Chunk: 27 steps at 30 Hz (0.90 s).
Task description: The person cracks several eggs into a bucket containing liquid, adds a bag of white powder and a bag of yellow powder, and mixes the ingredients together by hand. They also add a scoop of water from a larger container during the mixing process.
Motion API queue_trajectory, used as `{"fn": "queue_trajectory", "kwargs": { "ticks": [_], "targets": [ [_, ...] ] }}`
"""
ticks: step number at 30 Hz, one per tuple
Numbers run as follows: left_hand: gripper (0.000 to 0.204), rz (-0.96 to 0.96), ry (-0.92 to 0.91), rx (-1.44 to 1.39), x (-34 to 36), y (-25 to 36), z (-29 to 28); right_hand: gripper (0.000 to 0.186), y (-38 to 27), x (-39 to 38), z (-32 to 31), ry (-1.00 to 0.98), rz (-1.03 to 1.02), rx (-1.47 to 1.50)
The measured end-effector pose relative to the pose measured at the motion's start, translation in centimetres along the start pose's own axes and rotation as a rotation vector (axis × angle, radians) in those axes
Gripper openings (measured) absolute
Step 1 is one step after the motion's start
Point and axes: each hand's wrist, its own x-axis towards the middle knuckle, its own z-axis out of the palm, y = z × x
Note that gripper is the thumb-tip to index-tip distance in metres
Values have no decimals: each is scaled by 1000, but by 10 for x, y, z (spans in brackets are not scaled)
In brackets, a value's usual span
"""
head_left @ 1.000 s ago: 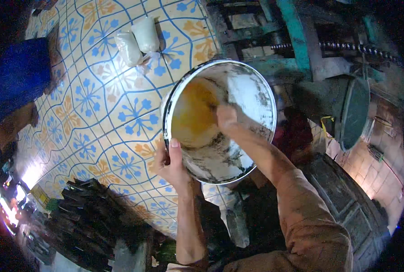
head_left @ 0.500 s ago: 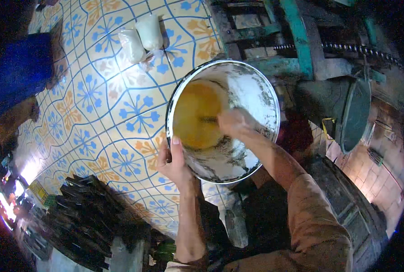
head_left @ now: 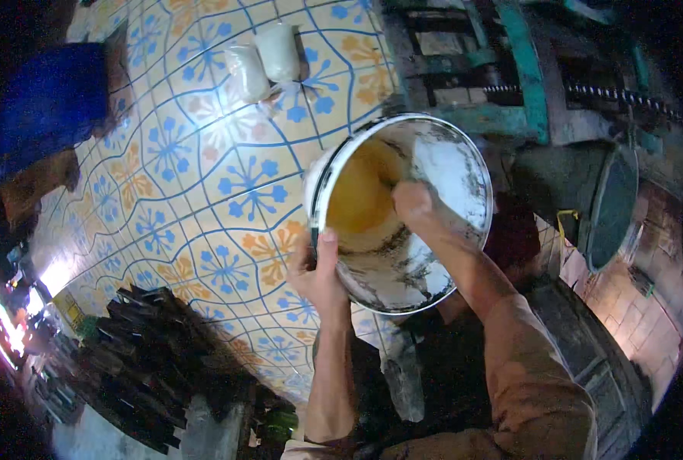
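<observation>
A large white bucket (head_left: 452, 172) is tilted towards me, its inner wall streaked with dark residue. Yellow-brown liquid (head_left: 360, 195) lies in its bottom, on the left of the opening. My left hand (head_left: 322, 272) grips the bucket's rim at the lower left, thumb over the edge and fingers outside. Inside the bucket, my right hand (head_left: 416, 203) is closed over the liquid's right side. A short dark piece of a stick-like tool shows at its fingers; the rest of the tool is hidden by the hand and the liquid.
Two clear bags of white stuff (head_left: 278, 54) lie on the patterned tile floor (head_left: 249, 188). A dark bin (head_left: 613, 207) is at the right, below a green frame (head_left: 521, 69). Stacked dark pieces (head_left: 138, 353) stand lower left, and a blue object (head_left: 50, 107) sits far left.
The bucket and both hands have shifted right in the picture, along with the surroundings. My right hand has moved within the bucket, and less of the dark tool shows.
</observation>
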Motion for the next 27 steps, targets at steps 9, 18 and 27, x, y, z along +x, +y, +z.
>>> {"fn": "queue_trajectory", "kwargs": {
  "ticks": [9, 18, 27],
  "targets": [
    [54, -33, -95, 317, -20, -7, 18, 20, 55, -39, 18, 308, 256, 149],
    [56, -85, -124, 269, -23, 14, -10, 21, 56, -50, 33, 8, 284, 98],
    [61, -62, -233, 395, -20, -8, -7, 25, 53, -70, 67, -81, 221, 174]
  ]
}}
